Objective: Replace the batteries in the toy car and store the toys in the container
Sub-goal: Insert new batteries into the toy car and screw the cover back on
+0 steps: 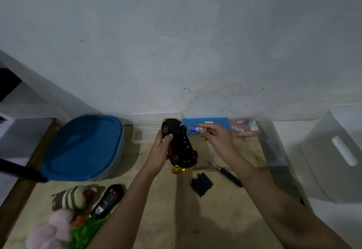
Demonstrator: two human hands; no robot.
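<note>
My left hand (pixel 161 146) grips a black and yellow toy car (pixel 180 144) turned underside up above the table's middle. My right hand (pixel 216 138) pinches a blue and white battery (pixel 196 129) just right of the car's far end. The car's black battery cover (pixel 201 184) lies on the wood in front, with a black-handled screwdriver (pixel 229 175) to its right. A container with a blue lid (pixel 84 146) stands at the left. A black remote control (pixel 108 199), a striped plush toy (pixel 75 196), a pink plush (pixel 52 229) and a green fuzzy toy (pixel 86 231) lie at the front left.
A clear plastic box (pixel 148 127) and a blue-lidded box (pixel 213 122) stand at the wall, with a pinkish clear case holding more batteries (pixel 242 128) to the right. A large white bin (pixel 337 154) stands at the right. A black bar (pixel 21 170) juts in from the left.
</note>
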